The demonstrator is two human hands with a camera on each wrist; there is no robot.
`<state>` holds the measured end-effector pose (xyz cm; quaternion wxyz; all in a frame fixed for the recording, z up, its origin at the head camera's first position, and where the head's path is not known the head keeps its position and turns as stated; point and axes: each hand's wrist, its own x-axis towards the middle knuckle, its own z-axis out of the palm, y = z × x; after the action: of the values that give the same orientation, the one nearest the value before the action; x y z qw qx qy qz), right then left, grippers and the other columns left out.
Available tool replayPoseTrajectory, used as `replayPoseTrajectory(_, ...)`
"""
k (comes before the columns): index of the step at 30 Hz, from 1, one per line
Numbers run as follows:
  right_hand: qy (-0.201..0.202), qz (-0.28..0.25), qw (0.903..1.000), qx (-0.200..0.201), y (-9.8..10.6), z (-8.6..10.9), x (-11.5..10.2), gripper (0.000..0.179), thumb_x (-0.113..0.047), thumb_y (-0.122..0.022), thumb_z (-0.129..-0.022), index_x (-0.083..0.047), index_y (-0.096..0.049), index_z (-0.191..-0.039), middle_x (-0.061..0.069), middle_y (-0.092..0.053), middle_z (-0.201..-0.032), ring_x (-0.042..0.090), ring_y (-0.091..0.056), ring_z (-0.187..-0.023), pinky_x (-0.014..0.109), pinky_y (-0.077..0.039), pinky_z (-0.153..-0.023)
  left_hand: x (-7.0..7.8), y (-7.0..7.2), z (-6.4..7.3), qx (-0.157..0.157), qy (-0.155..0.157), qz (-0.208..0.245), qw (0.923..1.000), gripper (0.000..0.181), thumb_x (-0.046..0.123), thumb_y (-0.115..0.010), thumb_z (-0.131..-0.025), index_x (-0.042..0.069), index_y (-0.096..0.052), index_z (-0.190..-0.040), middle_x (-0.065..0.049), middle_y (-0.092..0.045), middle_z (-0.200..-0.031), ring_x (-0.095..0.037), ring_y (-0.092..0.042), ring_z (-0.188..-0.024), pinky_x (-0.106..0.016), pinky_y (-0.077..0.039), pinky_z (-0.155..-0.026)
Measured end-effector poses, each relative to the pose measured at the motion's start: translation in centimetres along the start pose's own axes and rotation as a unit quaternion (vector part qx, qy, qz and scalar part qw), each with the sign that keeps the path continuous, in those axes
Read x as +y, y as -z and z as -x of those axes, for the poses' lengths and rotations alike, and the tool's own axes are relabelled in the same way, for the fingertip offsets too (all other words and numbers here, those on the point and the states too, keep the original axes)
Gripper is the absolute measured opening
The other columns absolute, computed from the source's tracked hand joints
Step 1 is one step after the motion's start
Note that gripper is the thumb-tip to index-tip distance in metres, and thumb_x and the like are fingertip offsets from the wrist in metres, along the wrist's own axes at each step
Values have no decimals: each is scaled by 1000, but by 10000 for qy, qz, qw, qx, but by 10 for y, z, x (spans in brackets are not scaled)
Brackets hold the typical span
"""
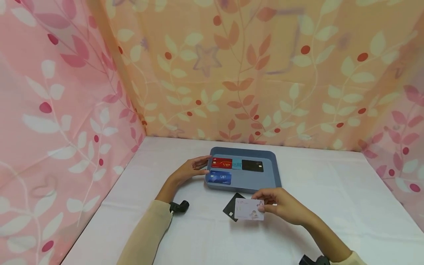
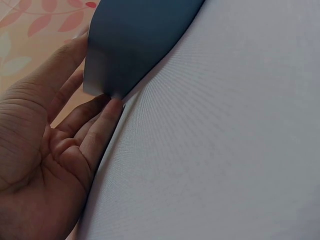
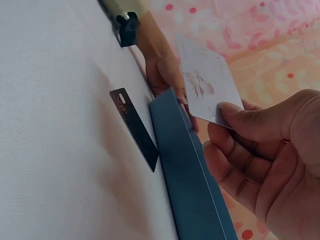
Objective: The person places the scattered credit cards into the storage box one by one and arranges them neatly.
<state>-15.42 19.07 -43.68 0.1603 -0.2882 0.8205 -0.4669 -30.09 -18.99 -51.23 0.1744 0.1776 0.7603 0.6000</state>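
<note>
Right hand [image 1: 288, 207] pinches a white card [image 1: 247, 210], partly hiding 1 black card [image 1: 230, 208].

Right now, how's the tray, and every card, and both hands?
Tray: on the table, right way up.
Red card: in the tray, VIP showing.
Black card: in the tray, chip showing.
Light blue card: between those two.
Blue card: in the tray, VIP showing.
Loose black card: outside the tray, askew.
White card: held up off the table.
Left hand: touching the tray.
Right hand: pinching the white card.
</note>
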Motion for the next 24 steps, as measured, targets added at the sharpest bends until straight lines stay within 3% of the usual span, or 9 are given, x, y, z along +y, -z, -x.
replayPoseTrajectory(7,-93,-186,9998,54,5,-4,-6,21,-9,-69,-96,-11,-71,-117,4,-72,-110,23,-69,-91,31,-60,-78,0,-1,-1,-6,9,1,10000,71,25,-82,-87,26,-50,-151,0,-47,-155,-20,-43,-144,-42,-35,-118)
replayPoseTrajectory(24,-185,147,9991,364,26,-27,-14,24,-9,-69,-96,-7,-71,-120,8,-72,-114,22,-69,-90,29,-60,-81,-1,-1,-1,-10,-28,24,10000,70,24,-81,-88,26,-50,-151,0,-47,-156,-20,-42,-145,-42,-36,-117)
